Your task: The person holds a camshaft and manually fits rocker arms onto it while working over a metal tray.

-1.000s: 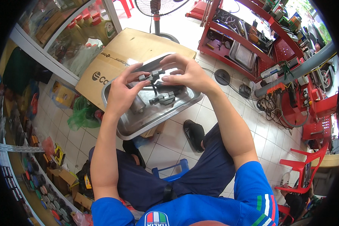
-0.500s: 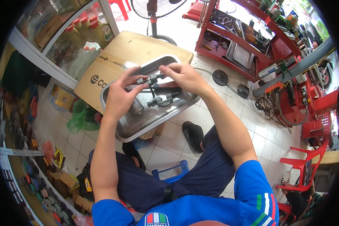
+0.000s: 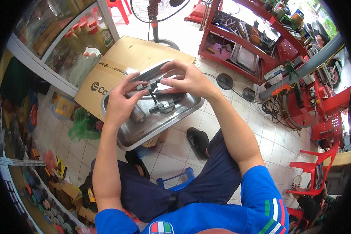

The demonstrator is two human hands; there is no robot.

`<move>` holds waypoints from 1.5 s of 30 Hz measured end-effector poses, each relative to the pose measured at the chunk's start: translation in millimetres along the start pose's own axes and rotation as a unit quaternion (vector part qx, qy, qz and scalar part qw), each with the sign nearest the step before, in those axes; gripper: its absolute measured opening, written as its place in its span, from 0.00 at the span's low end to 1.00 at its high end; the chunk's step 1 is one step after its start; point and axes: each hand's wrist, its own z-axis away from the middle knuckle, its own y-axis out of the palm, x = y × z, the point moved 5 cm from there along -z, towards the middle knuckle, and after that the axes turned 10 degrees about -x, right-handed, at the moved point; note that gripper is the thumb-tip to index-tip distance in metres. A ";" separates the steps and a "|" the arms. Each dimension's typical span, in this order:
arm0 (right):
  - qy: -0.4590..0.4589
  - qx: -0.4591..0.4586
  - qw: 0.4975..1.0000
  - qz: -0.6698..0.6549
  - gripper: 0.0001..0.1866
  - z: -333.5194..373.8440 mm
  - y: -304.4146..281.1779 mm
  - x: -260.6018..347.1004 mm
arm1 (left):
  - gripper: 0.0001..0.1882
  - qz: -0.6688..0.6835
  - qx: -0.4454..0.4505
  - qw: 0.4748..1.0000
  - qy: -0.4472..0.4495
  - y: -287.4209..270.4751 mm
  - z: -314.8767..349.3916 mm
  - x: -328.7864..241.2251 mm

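Between my two hands, above a shallow steel tray, is a dark metal chain breaker with a screw through its body and a thin rod hanging down. My left hand pinches its left end with thumb and fingertips. At the other end, the thumb of my right hand presses against the tip, its fingers curved over it. A second dark metal tool of similar make lies in the tray beneath. Beside it, partly behind my left fingers, is a grey metal cylinder.
The tray rests on a large cardboard box. A blue plastic stool is on the tiled floor between my legs. Beyond the box stands a fan. To the right are a red tool cart and tangled cables; a glass cabinet stands left.
My right fingers have lifted and spread a little around the end of the chain breaker, which has tilted slightly. My left hand keeps its pinch. The whole view has shifted a little.
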 end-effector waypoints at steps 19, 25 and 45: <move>0.050 0.042 0.998 -0.023 0.15 3.5 1.1 -21.0 | 0.30 0.044 0.005 0.999 -0.021 9.3 -0.9 0.9; 0.144 0.028 0.987 -0.059 0.15 6.0 4.9 -10.3 | 0.30 0.038 -0.002 0.999 -0.011 5.0 -0.7 3.6; 0.092 0.048 0.994 0.044 0.21 4.3 4.3 -23.6 | 0.30 0.020 0.020 0.999 -0.021 7.1 -0.5 2.1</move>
